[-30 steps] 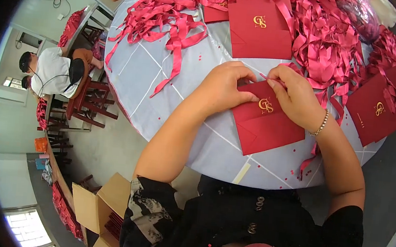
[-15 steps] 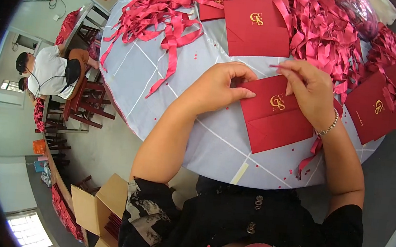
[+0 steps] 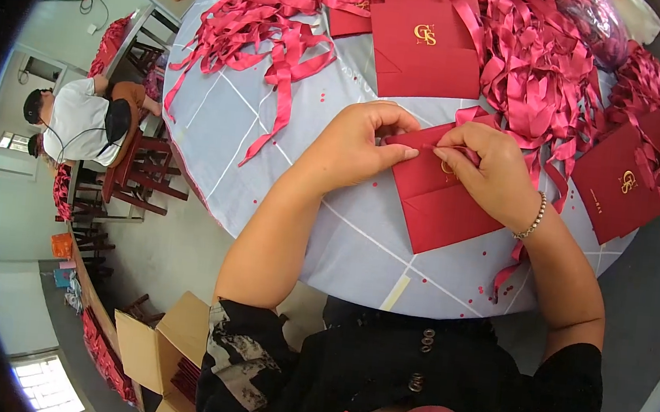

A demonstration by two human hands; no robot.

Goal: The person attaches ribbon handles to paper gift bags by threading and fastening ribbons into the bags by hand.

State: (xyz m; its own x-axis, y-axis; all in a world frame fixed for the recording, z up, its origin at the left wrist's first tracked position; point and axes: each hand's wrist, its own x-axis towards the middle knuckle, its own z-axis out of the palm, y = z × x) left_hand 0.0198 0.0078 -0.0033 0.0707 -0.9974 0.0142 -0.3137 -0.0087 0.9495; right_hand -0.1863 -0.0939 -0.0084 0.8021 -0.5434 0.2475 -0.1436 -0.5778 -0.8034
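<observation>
A white-lined, pale blue tablecloth [image 3: 340, 263] is covering the round table and carrying tangled crimson ribbons [image 3: 260, 28], while a co-worker in a white shirt [image 3: 82, 120] is sitting on a wooden stool [image 3: 144, 160] at left. On the cloth before the wearer, the left hand [image 3: 367, 146] is clamping a red gift bag's [image 3: 448, 221] upper-left edge, thumb on top; the right hand [image 3: 486, 167], angled inward, is pinching a narrow ribbon end [image 3: 470, 153] over its front.
</observation>
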